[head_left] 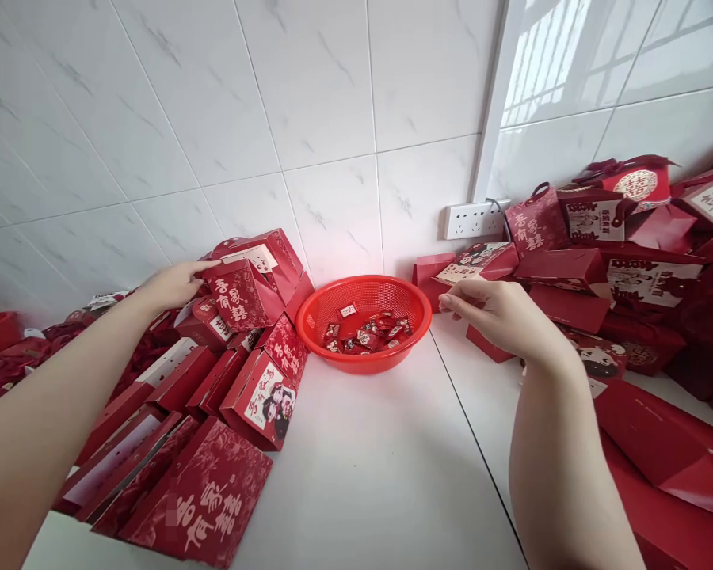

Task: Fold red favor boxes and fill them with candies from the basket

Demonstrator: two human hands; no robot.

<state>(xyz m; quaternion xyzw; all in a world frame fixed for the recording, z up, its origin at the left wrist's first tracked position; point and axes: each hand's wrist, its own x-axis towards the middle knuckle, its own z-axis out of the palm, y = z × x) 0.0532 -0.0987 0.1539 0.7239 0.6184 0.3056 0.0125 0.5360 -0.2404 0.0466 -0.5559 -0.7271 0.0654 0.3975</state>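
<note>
My left hand [178, 285] reaches to the pile on the left, its fingers at the upper edge of a red box [238, 297] with pale lettering; the fingertips are partly hidden. To the right of a red plastic basket [364, 362], my right hand [481, 309] hovers with thumb and fingertips pressed together. Whatever may be between them is too small to make out. Inside the basket lie several small red wrapped packets [371, 336] and one small pale-faced packet [348, 310].
Rows of red boxes [231, 483] stand on the white table [368, 475] at the left. More red boxes and bags [576, 273] are heaped at the right. A power strip [474, 221] is on the tiled wall behind.
</note>
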